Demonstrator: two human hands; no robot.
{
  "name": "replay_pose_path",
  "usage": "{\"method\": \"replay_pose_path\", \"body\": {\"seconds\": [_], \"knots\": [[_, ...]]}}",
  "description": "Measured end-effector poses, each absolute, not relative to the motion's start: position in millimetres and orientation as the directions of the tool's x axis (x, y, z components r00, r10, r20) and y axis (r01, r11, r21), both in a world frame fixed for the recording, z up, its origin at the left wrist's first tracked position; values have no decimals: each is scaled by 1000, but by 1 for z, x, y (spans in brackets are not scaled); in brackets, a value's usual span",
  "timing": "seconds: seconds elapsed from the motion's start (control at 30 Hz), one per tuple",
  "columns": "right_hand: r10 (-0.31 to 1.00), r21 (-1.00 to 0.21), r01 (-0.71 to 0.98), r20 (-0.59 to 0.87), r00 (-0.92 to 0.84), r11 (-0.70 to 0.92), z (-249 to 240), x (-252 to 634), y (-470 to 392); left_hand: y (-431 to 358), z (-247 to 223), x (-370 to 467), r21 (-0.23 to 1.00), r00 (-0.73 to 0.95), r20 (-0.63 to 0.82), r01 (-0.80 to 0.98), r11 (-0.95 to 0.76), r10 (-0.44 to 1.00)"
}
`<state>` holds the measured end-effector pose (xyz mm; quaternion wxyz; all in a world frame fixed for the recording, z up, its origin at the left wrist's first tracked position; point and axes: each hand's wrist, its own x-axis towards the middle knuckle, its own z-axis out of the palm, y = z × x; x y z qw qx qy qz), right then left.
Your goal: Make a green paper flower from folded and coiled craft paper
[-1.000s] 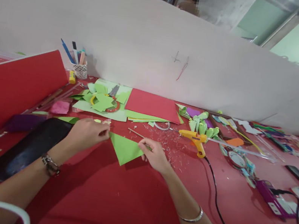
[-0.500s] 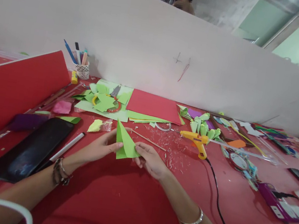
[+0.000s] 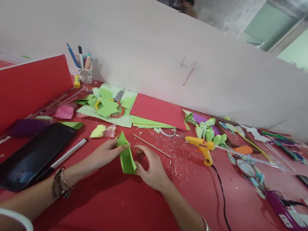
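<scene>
A folded piece of bright green paper (image 3: 126, 159) is held above the red table, its long crease slanting down to the right. My left hand (image 3: 107, 154) pinches its upper left part between thumb and fingers. On the other side, my right hand (image 3: 152, 167) has its thumb at the paper's lower right corner, while its index finger is raised and apart from the thumb. Behind the paper lies a thin wooden stick (image 3: 152, 145). A crumpled yellow-green piece (image 3: 97, 131) rests beyond my left hand.
A yellow glue gun (image 3: 204, 145) with a black cord lies right of my hands. Scissors (image 3: 119, 95) and green cutouts (image 3: 108, 108) are at the back. A black phone (image 3: 32, 154) and white marker (image 3: 68, 154) lie left; a purple power strip (image 3: 285, 210) lies right.
The green paper has turned and now looks narrower, its top lower than before. My right hand's fingers have spread from a pinch, and its index finger has lifted off the paper.
</scene>
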<state>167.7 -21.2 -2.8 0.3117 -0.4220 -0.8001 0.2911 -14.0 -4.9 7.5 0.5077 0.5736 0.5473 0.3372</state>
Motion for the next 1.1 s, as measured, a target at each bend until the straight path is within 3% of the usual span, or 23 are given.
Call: {"method": "replay_pose_path", "body": {"seconds": [0.23,0.43,0.53,0.67,0.83,0.97,1.1], "knots": [[872,-760,501,174,-457,414,4,164,-29,-6,5,-16,962,173,-183,236,139,968],[938,-910,264,266,-221,320,-6,164,-20,-8,11,-19,964,417,-262,70,256,870],[968,-968,118,203,-149,221,-12,166,-14,-8,12,-22,954,472,-299,147,260,829],[988,-995,-34,96,-117,93,-14,169,-9,-2,7,-27,950,423,-208,301,80,882],[964,-956,133,248,-99,260,-10,181,-4,4,10,-33,959,520,-227,268,95,824],[867,-783,380,406,-289,493,-7,193,-1,6,16,-36,960,427,-249,230,162,869],[822,-718,413,424,-379,561,-3,198,0,5,17,-36,958,394,-259,219,183,882]]}}
